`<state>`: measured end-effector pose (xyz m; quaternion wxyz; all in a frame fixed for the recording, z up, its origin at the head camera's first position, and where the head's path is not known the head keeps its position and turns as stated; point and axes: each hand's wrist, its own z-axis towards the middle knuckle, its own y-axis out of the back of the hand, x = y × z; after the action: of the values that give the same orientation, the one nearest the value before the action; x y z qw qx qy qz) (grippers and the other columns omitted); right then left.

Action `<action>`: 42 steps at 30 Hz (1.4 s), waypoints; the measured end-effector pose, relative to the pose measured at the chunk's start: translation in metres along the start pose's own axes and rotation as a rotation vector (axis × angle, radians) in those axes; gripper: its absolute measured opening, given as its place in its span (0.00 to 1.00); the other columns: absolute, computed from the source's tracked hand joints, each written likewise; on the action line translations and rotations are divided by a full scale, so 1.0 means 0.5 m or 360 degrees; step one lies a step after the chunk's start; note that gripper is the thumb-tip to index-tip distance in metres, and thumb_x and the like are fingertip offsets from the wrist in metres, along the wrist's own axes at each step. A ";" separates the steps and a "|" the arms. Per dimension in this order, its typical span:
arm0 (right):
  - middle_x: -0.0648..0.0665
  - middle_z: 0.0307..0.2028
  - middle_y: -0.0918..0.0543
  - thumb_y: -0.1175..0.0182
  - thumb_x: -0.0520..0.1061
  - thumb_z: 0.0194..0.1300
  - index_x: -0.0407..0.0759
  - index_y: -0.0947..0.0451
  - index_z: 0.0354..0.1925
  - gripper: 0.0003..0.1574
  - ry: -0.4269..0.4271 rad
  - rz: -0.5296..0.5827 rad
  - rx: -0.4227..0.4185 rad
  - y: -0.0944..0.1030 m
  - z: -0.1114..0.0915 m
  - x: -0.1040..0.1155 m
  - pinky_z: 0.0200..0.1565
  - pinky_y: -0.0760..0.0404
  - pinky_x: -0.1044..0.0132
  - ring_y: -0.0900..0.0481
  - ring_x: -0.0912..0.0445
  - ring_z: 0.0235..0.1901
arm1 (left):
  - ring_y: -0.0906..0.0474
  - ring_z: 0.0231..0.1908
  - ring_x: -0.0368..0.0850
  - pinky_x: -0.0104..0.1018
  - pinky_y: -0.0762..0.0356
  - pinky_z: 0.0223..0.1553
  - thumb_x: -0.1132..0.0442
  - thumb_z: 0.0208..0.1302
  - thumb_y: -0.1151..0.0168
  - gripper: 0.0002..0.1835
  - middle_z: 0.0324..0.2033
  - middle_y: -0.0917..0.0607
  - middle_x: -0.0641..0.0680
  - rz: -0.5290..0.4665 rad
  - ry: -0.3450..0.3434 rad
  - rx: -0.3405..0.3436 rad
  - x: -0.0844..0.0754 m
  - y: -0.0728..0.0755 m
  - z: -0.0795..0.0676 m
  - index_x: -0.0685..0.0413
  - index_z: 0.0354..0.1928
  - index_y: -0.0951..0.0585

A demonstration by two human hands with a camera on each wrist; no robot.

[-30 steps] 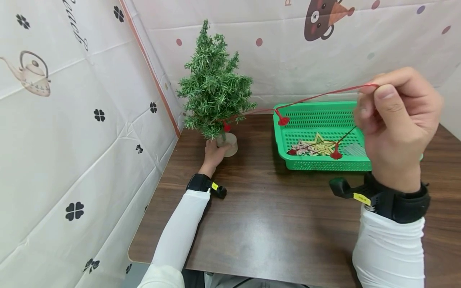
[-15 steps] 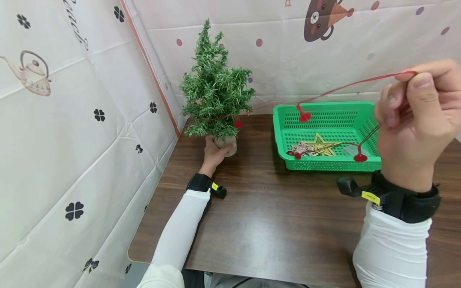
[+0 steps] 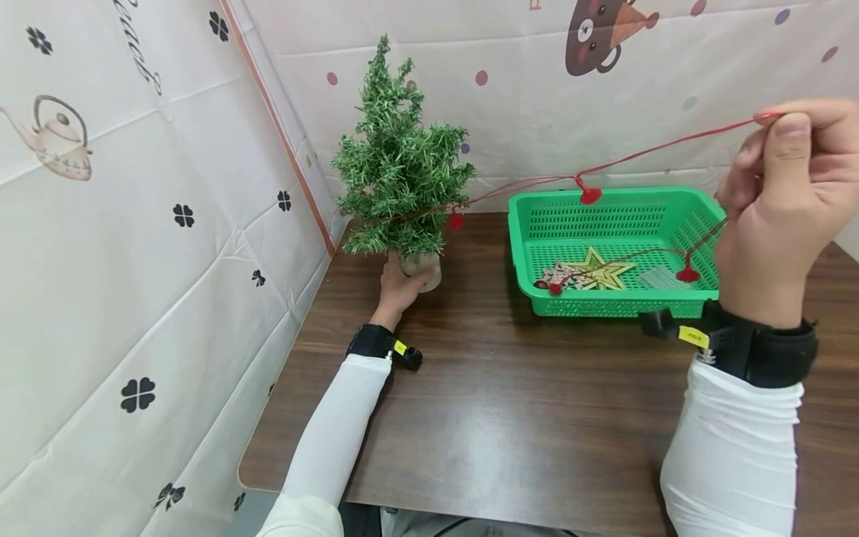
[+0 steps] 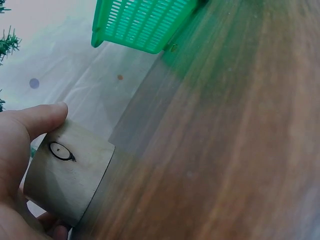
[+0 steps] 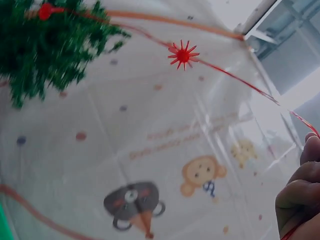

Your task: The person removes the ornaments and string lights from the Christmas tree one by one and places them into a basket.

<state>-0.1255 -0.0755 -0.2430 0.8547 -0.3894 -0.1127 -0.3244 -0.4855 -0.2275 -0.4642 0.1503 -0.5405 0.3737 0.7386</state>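
A small green artificial Christmas tree (image 3: pixel 403 164) stands at the back left of the table. My left hand (image 3: pixel 399 287) grips its round wooden base (image 4: pixel 75 170), thumb across the side in the left wrist view. Raised at the right, my right hand (image 3: pixel 792 194) pinches a red string garland (image 3: pixel 671 147) between thumb and forefinger. The string runs left to the tree and crosses the lower branches. A red pendant (image 3: pixel 590 195) hangs from it, spiky like a starburst in the right wrist view. Another length drops from the right hand over the basket, bearing a red pendant (image 3: pixel 687 274).
A green plastic basket (image 3: pixel 617 307) sits at the back right of the table (image 3: pixel 483 403). In it lie a yellow star (image 3: pixel 600 270), small pinkish pieces (image 3: pixel 567 276) and a clear item (image 3: pixel 661 279). Patterned sheeting covers the walls behind and at the left.
My right hand has moved right and upward, drawing the garland and its pendants rightward. The string now shows across the lower branches, which cover more of the base. My left hand stays put.
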 end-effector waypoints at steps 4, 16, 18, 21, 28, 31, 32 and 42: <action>0.49 0.22 0.24 0.43 0.35 0.74 0.28 0.17 0.38 0.11 0.0162 -0.0592 0.0025 0.024 0.017 -0.040 0.22 0.36 0.77 0.35 0.61 0.16 | 0.52 0.78 0.63 0.61 0.50 0.77 0.46 0.65 0.30 0.49 0.74 0.40 0.63 0.0008 -0.0004 -0.0001 -0.001 0.000 0.000 0.43 0.80 0.48; 0.62 0.27 0.24 0.46 0.49 0.79 0.38 0.15 0.47 0.18 -0.0144 -0.1404 0.0585 0.105 0.016 -0.172 0.29 0.38 0.69 0.31 0.63 0.26 | 0.53 0.79 0.63 0.61 0.49 0.77 0.46 0.66 0.30 0.51 0.77 0.42 0.61 -0.0013 0.0008 -0.0009 0.004 0.002 -0.002 0.44 0.81 0.50; 0.58 0.29 0.22 0.48 0.51 0.80 0.40 0.16 0.49 0.19 -0.0368 -0.1606 0.0901 0.115 0.012 -0.182 0.30 0.36 0.67 0.31 0.60 0.26 | 0.52 0.78 0.63 0.60 0.46 0.76 0.45 0.66 0.31 0.51 0.76 0.41 0.61 -0.0002 0.0006 -0.0009 0.005 0.002 -0.004 0.45 0.81 0.50; 0.50 0.34 0.18 0.53 0.54 0.82 0.42 0.19 0.52 0.22 -0.0650 -0.1779 0.1442 0.121 0.004 -0.194 0.32 0.29 0.64 0.27 0.55 0.31 | 0.51 0.78 0.64 0.60 0.43 0.75 0.45 0.66 0.30 0.51 0.76 0.41 0.62 0.0007 0.0009 -0.0010 0.004 0.002 -0.004 0.46 0.81 0.50; 0.36 0.50 0.15 0.51 0.43 0.81 0.40 0.16 0.49 0.16 -0.1041 -0.1790 0.2194 0.115 -0.024 -0.231 0.44 0.22 0.53 0.20 0.45 0.47 | 0.56 0.79 0.64 0.61 0.47 0.76 0.44 0.66 0.31 0.52 0.78 0.44 0.62 0.0008 0.0038 0.0000 0.004 0.003 -0.006 0.45 0.82 0.52; 0.37 0.48 0.15 0.50 0.41 0.79 0.40 0.15 0.48 0.16 -0.1088 -0.1811 0.2330 0.111 -0.038 -0.241 0.41 0.23 0.54 0.22 0.48 0.41 | 0.56 0.79 0.63 0.62 0.48 0.76 0.44 0.66 0.31 0.52 0.78 0.44 0.62 0.0004 0.0038 0.0000 0.005 0.002 -0.006 0.43 0.82 0.52; 0.37 0.46 0.16 0.50 0.41 0.79 0.39 0.15 0.48 0.16 -0.1091 -0.1812 0.2356 0.109 -0.043 -0.245 0.40 0.24 0.55 0.23 0.50 0.39 | 0.56 0.79 0.63 0.62 0.49 0.76 0.44 0.66 0.31 0.52 0.77 0.44 0.62 0.0001 0.0038 0.0000 0.005 0.001 -0.005 0.43 0.82 0.52; 0.31 0.53 0.23 0.48 0.46 0.77 0.33 0.20 0.53 0.20 -0.1168 -0.2071 0.2347 0.083 -0.073 -0.246 0.39 0.23 0.54 0.24 0.46 0.40 | 0.56 0.79 0.64 0.62 0.49 0.76 0.42 0.65 0.31 0.53 0.78 0.45 0.62 0.0019 0.0062 0.0005 0.004 -0.002 -0.003 0.44 0.82 0.53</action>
<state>-0.1954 -0.0251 -0.3469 0.4543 0.2890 -0.7222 -0.4342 -0.4846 -0.2285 -0.4665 0.1394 -0.5524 0.3808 0.7283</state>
